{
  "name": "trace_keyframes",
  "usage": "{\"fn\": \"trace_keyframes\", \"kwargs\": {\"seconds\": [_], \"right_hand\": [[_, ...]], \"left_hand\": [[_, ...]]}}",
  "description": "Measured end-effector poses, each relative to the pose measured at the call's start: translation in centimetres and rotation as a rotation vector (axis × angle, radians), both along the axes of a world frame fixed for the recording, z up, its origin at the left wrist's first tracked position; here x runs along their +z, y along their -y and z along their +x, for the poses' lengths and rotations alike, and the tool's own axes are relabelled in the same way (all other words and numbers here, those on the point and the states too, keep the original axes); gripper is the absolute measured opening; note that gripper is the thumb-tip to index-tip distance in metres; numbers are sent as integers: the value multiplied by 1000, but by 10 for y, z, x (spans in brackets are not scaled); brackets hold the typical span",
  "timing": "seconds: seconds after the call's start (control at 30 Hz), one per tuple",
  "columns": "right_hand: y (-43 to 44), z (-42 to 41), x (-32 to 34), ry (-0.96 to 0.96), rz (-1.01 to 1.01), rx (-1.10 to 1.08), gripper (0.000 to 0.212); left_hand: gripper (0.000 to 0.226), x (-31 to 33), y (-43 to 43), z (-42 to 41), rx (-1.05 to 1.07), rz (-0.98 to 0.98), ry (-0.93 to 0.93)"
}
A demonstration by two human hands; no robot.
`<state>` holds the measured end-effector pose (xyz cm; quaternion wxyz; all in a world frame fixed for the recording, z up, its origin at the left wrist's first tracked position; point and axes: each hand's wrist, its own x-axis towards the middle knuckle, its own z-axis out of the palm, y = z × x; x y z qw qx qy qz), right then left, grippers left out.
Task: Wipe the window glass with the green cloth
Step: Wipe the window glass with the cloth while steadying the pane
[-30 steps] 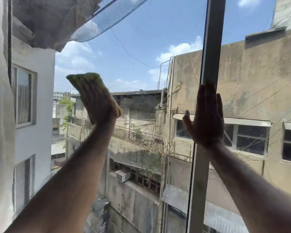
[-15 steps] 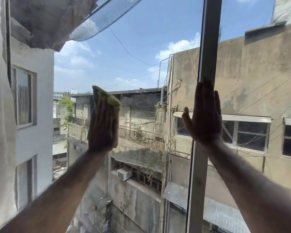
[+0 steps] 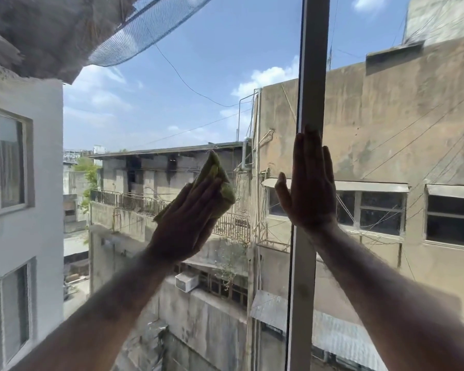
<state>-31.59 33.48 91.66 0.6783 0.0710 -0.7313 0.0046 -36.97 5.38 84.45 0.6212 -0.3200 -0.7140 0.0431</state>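
Now, left hand [image 3: 188, 218]: fingers straight, pressing green cloth [image 3: 220, 180] against window glass [image 3: 172, 108].
right hand [image 3: 310, 183]: flat, fingers extended, on window frame [image 3: 312, 62], beside left hand.

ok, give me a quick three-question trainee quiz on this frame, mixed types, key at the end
1. True or false: the right hand holds the green cloth.
2. The right hand's fingers lie flat over: A) the vertical frame bar B) a spray bottle C) a curtain.
3. Fill in: the left hand presses the cloth on the window glass to the ____ of the frame bar.
Key: 1 false; 2 A; 3 left.
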Motion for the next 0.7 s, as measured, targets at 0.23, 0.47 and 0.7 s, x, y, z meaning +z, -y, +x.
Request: {"fn": "trace_keyframes", "kwargs": {"seconds": [0.23, 0.47, 0.7], "right_hand": [[3, 3, 1, 50, -17, 9, 86], [2, 5, -1, 30, -10, 4, 87], [2, 3, -1, 35, -5, -5, 87]], "left_hand": [[65, 97, 31, 0, 81, 683, 64], [64, 112, -75, 6, 38, 512, 45], [63, 38, -59, 27, -2, 315, 70]]}}
